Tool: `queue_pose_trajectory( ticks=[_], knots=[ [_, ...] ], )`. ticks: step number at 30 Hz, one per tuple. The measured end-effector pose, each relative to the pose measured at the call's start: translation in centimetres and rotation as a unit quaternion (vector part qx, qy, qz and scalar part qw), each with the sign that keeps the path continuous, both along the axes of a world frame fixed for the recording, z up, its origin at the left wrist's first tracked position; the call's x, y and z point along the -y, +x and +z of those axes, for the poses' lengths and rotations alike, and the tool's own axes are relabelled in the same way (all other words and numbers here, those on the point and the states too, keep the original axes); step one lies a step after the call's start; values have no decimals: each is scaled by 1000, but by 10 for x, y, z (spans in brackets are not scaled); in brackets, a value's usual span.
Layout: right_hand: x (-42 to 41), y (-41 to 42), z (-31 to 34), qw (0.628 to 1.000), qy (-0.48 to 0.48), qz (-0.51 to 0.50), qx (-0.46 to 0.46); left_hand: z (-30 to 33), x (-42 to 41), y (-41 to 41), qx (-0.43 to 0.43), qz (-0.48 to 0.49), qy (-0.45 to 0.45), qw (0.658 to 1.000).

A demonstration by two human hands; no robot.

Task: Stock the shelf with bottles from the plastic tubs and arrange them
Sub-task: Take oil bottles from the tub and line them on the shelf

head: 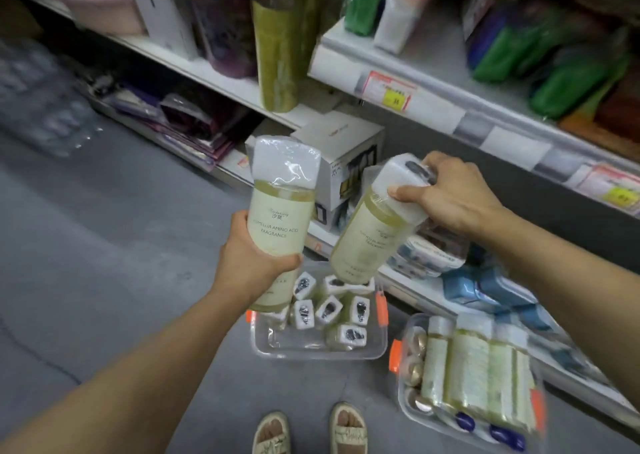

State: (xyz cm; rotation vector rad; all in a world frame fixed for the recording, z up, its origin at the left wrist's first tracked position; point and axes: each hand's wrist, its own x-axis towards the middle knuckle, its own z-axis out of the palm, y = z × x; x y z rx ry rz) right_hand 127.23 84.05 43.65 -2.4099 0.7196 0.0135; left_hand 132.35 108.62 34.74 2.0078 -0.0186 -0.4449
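Observation:
My left hand (254,263) grips the lower body of a pale yellow bottle (281,208) with a white plastic-wrapped cap, held upright above the floor. My right hand (450,197) grips the white cap of a second, like bottle (367,239), which hangs tilted over a clear plastic tub (263,344). That tub stands on the floor and holds several more bottles upright, caps up. A second clear tub (403,401) at the lower right holds several bottles lying on their sides. The white shelf (346,55) rises ahead and to the right.
Tall yellow-green and purple bottles (277,52) stand on the middle shelf. White boxes (346,156) sit on the lower shelf, blue packets (485,287) farther right. Green packets (554,73) fill the upper right shelf. My sandalled feet (308,433) stand on grey floor.

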Motion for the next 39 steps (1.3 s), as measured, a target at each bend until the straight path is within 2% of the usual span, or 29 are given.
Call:
queue_pose_trajectory(
  ticks=[14, 25, 31, 39],
  knots=[
    [-23, -22, 205, 982, -160, -50, 88, 177, 12, 16, 117, -45, -61, 990],
    [-18, -42, 351, 962, -162, -93, 197, 310, 29, 36, 191, -102, -107, 970],
    [-1, -36, 405, 942, -146, -143, 268, 369, 50, 46, 216, -121, -139, 959],
    [29, -6, 464, 899, -173, -216, 338, 424, 90, 69, 236, -132, -175, 947]
  ],
)
